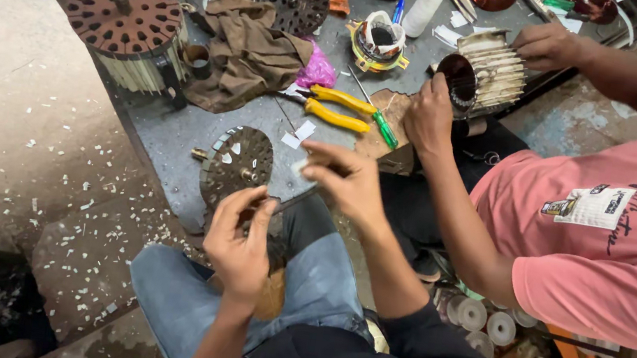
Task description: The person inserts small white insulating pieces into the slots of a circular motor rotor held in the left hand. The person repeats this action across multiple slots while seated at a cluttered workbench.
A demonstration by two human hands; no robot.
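Nearest, over the lap in jeans, the left hand (241, 245) has its fingers curled and pinched on the near end of a thin dark rod (295, 197), while the right hand (345, 179) pinches the far end, where something small and pale, perhaps an insulation slip, shows. Just beyond the left hand, a slotted round stator core (236, 163) stands on edge at the near rim of the metal surface (175, 134). The step in hand seems to be readying the rod for the core's slots; next it would need lining up with 1 slot. Farther off lie yellow pliers (337, 107) and a green screwdriver (376, 121). At far right, another person's hands (431, 116) grip a ribbed motor housing (486, 78); what the left palm covers is hidden
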